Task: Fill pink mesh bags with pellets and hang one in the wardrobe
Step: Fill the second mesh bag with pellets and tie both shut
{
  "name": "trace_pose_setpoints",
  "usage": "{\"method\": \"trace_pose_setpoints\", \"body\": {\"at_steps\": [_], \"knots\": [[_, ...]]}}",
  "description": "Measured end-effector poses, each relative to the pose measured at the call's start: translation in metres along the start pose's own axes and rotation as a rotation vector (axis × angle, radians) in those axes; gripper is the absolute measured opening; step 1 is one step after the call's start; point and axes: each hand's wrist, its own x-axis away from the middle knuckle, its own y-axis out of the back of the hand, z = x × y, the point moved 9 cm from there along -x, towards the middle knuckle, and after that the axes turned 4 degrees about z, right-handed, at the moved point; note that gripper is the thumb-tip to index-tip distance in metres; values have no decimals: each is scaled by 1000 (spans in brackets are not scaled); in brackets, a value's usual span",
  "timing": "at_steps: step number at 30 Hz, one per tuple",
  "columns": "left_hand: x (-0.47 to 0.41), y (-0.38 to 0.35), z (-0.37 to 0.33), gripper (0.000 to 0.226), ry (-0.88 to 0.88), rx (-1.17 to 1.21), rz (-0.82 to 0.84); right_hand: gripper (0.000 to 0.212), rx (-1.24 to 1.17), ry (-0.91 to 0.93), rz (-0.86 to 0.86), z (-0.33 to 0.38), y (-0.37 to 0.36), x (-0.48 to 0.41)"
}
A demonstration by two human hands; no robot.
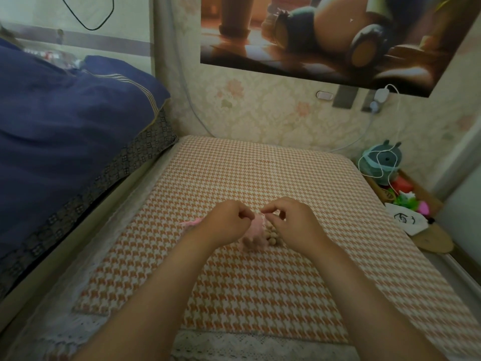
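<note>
A pink mesh bag (255,231) lies on the orange houndstooth mat (260,282), between my two hands. My left hand (226,221) pinches the bag's top at its left side, and my right hand (289,221) pinches the top at its right side. A small heap of round tan pellets (270,234) lies on the mat right beside the bag, partly under my right hand. Another piece of pink mesh (191,223) pokes out to the left of my left wrist, mostly hidden.
A bed with a dark blue quilt (65,126) runs along the left. At the right edge stands a wooden tray (421,196) with a teal gadget (382,162), a white cable and colourful small items. A large poster (325,35) hangs on the floral wall.
</note>
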Motion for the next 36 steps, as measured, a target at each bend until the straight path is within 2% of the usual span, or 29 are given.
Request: {"method": "trace_pose_setpoints", "body": {"at_steps": [2, 6, 12, 17, 23, 27, 30, 36], "knots": [[-1, 1, -1, 23, -12, -71, -10, 15, 46, -80, 30, -19, 0, 1], [-4, -4, -3, 22, -50, -99, 7, 14, 178, -219, 201, -52, -16, 8], [-5, -10, -3, 22, -62, -52, 24, 12, 248, -226, 288, -61, -30, 11], [-6, -11, -3, 22, -65, 23, 40, 14, 257, -253, 213, -60, -21, 6], [-7, -19, -8, 29, -79, 56, 103, 11, -54, -147, -90, -27, 21, 3], [-7, -22, -8, 29, -77, 103, 112, 11, -114, -23, -33, 0, 16, 11], [-4, -22, -12, 22, -102, 127, 128, 12, -10, 37, -5, 7, 5, 13], [0, -17, -10, 29, -106, 121, 103, 15, 140, 56, 39, 9, -4, 8]]}}
